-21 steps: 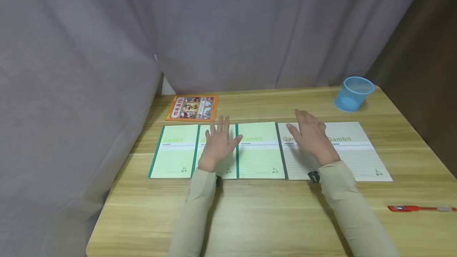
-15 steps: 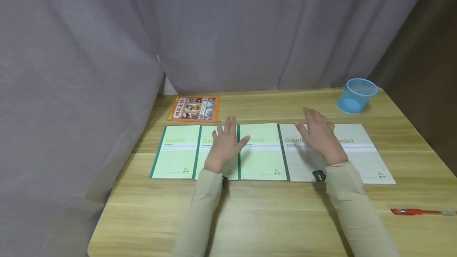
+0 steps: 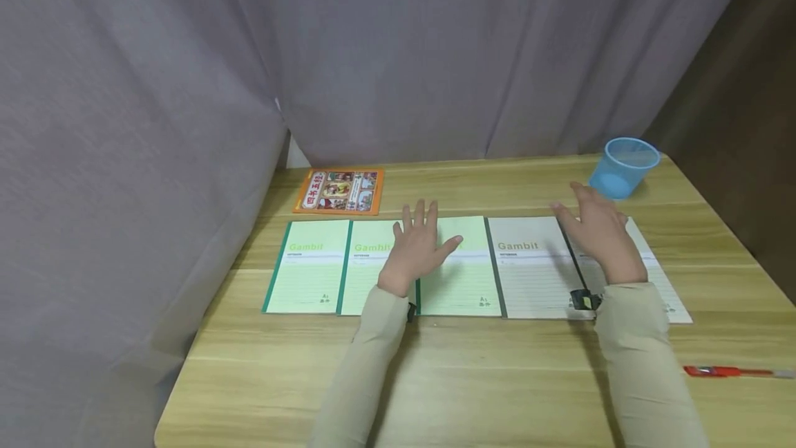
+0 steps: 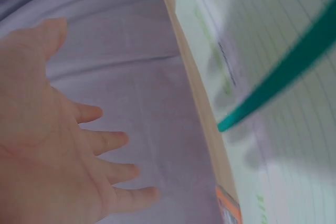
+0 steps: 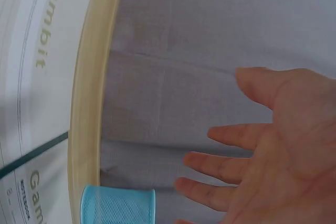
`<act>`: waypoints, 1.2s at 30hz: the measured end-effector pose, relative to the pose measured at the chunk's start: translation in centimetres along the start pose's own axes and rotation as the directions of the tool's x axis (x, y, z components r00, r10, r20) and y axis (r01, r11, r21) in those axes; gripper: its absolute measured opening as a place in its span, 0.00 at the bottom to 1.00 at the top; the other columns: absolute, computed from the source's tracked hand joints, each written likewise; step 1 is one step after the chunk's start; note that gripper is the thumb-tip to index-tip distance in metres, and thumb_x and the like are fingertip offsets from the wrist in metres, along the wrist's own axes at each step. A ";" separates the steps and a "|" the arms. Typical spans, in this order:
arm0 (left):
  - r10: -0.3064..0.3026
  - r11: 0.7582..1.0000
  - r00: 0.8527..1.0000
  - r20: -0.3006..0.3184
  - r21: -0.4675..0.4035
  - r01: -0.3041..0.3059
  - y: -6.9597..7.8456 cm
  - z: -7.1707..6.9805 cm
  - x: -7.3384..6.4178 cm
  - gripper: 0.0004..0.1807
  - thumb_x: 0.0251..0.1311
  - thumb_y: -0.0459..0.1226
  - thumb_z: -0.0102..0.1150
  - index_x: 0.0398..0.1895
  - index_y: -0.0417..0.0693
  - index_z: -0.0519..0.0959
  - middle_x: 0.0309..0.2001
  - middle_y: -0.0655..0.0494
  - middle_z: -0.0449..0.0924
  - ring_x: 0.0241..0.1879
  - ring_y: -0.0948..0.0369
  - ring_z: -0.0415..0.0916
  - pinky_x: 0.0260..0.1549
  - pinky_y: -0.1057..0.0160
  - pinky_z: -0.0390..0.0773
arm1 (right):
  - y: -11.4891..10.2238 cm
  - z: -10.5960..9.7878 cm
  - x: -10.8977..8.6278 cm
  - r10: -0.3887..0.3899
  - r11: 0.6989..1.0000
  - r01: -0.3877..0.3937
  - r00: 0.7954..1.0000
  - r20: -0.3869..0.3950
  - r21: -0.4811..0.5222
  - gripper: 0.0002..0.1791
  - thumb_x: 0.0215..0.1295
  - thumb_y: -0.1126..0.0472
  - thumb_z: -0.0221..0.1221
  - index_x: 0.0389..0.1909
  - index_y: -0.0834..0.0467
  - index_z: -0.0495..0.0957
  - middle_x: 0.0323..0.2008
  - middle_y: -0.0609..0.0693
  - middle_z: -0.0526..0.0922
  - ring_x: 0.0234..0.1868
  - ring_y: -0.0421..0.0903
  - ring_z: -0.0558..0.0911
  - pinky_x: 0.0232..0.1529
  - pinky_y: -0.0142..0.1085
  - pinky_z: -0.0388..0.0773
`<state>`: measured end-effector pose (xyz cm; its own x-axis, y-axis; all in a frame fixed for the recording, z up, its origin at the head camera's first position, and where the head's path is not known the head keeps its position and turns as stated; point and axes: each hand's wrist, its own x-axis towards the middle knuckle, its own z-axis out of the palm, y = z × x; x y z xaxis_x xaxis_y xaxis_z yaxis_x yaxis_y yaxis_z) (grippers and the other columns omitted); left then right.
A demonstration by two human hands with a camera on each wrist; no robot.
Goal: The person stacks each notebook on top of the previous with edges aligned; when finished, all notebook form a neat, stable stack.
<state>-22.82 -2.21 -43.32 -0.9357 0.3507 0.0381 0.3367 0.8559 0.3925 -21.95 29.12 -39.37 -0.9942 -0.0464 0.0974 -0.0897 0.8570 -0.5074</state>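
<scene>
Here, bench (image 3: 485, 379) stretches broadly this side of five notebooks (image 3: 466, 289) lying edge to edge, three pale green, two whitish. The left hand (image 3: 417, 251) and right hand (image 3: 604, 240) hover above, fingers spread, holding nothing; a cup (image 3: 624, 170) stands near the far edge.

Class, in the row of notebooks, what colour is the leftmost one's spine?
Its spine is teal green; the head view shows it best.

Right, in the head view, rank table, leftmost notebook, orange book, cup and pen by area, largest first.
1. Table
2. Leftmost notebook
3. Orange book and cup: too alike to rank
4. Pen, long but thin
</scene>
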 end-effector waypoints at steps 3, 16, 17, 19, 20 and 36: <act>0.012 1.000 1.000 0.003 0.007 -0.012 1.1 -0.1 0.4 0.47 0.73 0.63 0.43 0.81 0.43 0.45 0.79 0.37 0.43 0.77 0.34 0.37 0.69 0.32 0.52 | 0.6 -0.7 -0.1 0.012 1.000 -0.012 1.000 0.008 0.012 0.42 0.80 0.43 0.42 0.76 0.73 0.46 0.71 0.80 0.51 0.69 0.81 0.51 0.59 0.80 0.45; 0.045 0.999 0.999 0.030 -0.012 -0.045 5.9 0.4 1.7 0.48 0.72 0.62 0.45 0.82 0.44 0.45 0.79 0.42 0.48 0.76 0.40 0.46 0.69 0.39 0.59 | 3.7 -3.0 -0.8 0.053 0.994 -0.049 0.998 -0.044 0.100 0.38 0.79 0.49 0.45 0.75 0.74 0.48 0.68 0.81 0.55 0.67 0.81 0.57 0.61 0.73 0.55; 0.047 0.999 0.999 0.028 -0.003 -0.046 6.1 0.5 1.7 0.47 0.72 0.62 0.47 0.82 0.44 0.45 0.79 0.42 0.49 0.76 0.41 0.47 0.68 0.39 0.60 | 3.9 -3.1 -0.9 0.054 0.993 -0.048 0.997 -0.051 0.109 0.38 0.79 0.50 0.45 0.74 0.75 0.49 0.67 0.82 0.57 0.65 0.81 0.59 0.60 0.73 0.57; 0.054 0.998 0.998 0.031 0.011 -0.055 6.6 0.7 1.9 0.47 0.72 0.60 0.49 0.81 0.44 0.45 0.78 0.42 0.51 0.76 0.41 0.49 0.67 0.40 0.63 | 4.4 -3.5 -1.2 0.062 0.991 -0.054 0.996 -0.064 0.123 0.36 0.79 0.52 0.46 0.72 0.76 0.52 0.64 0.83 0.61 0.62 0.81 0.63 0.57 0.73 0.60; 0.057 0.998 0.998 0.035 0.009 -0.057 6.9 0.8 2.0 0.47 0.72 0.59 0.50 0.81 0.43 0.45 0.78 0.41 0.51 0.75 0.42 0.50 0.66 0.40 0.64 | 4.7 -3.6 -1.4 0.065 0.991 -0.056 0.995 -0.071 0.121 0.35 0.79 0.53 0.46 0.71 0.77 0.53 0.62 0.83 0.63 0.60 0.81 0.65 0.55 0.73 0.61; 0.057 0.987 0.997 0.041 -0.154 -0.050 8.9 3.0 3.0 0.42 0.74 0.56 0.47 0.81 0.42 0.49 0.76 0.42 0.58 0.72 0.43 0.58 0.64 0.43 0.68 | 8.5 -3.5 -2.9 0.215 0.970 -0.194 0.966 -0.141 0.148 0.32 0.77 0.52 0.48 0.67 0.76 0.62 0.54 0.77 0.72 0.53 0.72 0.73 0.43 0.50 0.69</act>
<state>-22.32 7.60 -42.52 -0.9097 0.4146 0.0224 0.3632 0.7685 0.5267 -19.63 38.31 -40.93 -0.9717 0.2115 0.1057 0.0970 0.7643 -0.6376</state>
